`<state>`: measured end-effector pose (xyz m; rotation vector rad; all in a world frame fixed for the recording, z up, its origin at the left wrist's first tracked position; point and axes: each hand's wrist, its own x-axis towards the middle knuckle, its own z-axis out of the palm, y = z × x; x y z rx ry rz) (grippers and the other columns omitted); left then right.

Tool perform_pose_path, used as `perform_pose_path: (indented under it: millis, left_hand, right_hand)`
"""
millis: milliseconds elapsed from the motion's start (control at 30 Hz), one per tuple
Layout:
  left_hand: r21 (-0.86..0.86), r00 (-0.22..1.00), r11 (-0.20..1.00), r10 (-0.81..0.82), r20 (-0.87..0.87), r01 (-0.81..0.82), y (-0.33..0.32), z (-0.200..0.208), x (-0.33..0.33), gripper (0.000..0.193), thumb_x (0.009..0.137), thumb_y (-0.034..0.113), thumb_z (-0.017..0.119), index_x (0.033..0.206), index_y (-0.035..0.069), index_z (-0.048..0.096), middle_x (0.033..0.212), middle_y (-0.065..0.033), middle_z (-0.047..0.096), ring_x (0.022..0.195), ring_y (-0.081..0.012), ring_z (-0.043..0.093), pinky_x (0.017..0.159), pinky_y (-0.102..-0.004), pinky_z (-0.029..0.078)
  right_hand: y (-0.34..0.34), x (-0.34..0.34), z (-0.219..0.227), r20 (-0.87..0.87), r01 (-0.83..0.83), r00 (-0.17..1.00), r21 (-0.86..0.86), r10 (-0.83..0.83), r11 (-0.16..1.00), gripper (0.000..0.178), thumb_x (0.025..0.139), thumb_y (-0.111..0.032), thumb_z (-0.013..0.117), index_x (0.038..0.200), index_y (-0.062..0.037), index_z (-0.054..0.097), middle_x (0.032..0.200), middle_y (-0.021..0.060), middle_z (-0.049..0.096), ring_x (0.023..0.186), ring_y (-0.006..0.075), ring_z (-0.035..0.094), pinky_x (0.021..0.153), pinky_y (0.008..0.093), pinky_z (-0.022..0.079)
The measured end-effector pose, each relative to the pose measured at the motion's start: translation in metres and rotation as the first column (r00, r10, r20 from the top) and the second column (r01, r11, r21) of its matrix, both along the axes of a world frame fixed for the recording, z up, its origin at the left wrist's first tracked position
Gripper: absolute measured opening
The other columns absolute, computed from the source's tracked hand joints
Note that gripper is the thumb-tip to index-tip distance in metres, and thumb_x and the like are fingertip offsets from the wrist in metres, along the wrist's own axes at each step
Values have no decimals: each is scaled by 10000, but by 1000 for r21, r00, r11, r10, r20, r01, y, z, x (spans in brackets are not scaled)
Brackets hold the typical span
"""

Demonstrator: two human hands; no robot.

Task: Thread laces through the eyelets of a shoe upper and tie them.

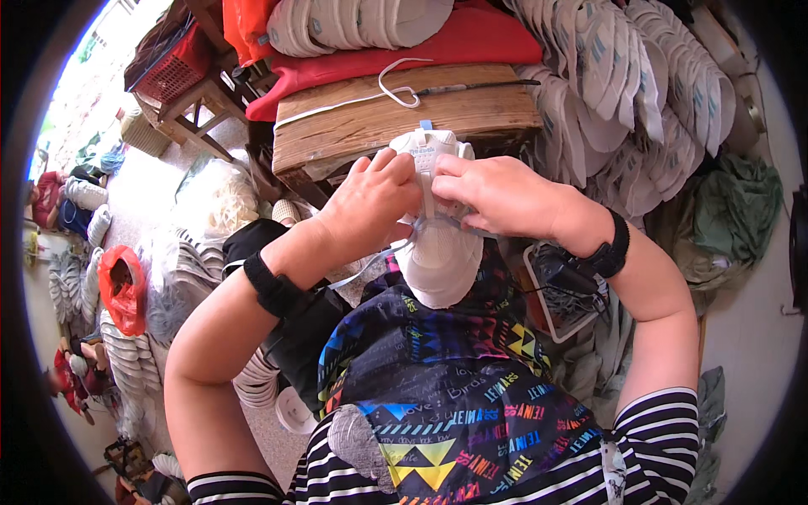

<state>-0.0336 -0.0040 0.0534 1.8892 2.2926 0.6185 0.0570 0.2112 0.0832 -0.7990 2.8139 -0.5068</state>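
Stacks of pale shoe uppers (130, 362) crowd the left side, with an open red bag (122, 290) just above them. Further in, the left hand (370, 198) is closed over the left edge of the white shoe (439, 265), its fingers curled in beside the tongue; whether they also grip a lace cannot be told. A pale lace (364, 270) trails down and left from below that hand. Held between both hands, above the lap, the shoe points its toe toward the wearer, its blue tab (426, 125) reaching the near edge of a wooden bench (370, 130). The work looks like lacing, and only partway through: a band crosses the lower throat, seemingly done, while the loose length at left suggests more threading remains. Fingers hide the upper eyelets, so no count is possible. On the bench lie a white cord (337, 108) and a thin dark tool (480, 86). The right hand (497, 194) pinches at the shoe's right edge, apart from the left one. Beyond it come a white-rimmed tray (540, 295), hanging shoe parts (610, 76) and green cloth (736, 206).
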Motion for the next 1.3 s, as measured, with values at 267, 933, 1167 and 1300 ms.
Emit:
perform_pose_path:
  millis: [267, 933, 1167, 1300]
  left_hand:
    - [-9, 999, 1000, 17, -28, -17, 2, 0, -3, 260, 600, 194, 794, 771, 135, 606, 875, -2, 555, 980, -253, 500, 849, -393, 400]
    - [-245, 977, 958, 107, -185, -151, 10, 13, 9, 225, 661, 273, 800, 810, 150, 684, 843, -11, 611, 942, -235, 566, 850, -412, 380]
    - [-262, 972, 945, 222, 72, -197, 7, 7, 0, 127, 775, 232, 692, 839, 124, 709, 894, -38, 610, 991, -253, 547, 837, -438, 415]
    - [-458, 946, 849, 137, -294, -265, 19, 23, 18, 154, 817, 256, 651, 858, 120, 711, 938, -39, 605, 1026, -285, 522, 832, -455, 429]
  right_hand:
    - [-1, 1, -15, -117, 25, 993, 21, -22, 999, 359, 673, -80, 762, 950, -75, 533, 1023, 115, 523, 903, 323, 636, 719, 443, 534]
    - [5, 2, -19, -47, 56, 997, -107, -62, 993, 371, 663, -94, 791, 922, -77, 526, 1035, 112, 510, 920, 339, 628, 731, 460, 518]
    - [5, 2, -19, -39, 65, 997, -130, -71, 989, 372, 667, -95, 785, 928, -67, 522, 1036, 90, 518, 918, 336, 617, 744, 444, 517]
    - [4, 1, -19, -30, 64, 997, -132, -69, 989, 372, 669, -96, 787, 928, -68, 521, 1043, 92, 516, 915, 335, 618, 746, 445, 516]
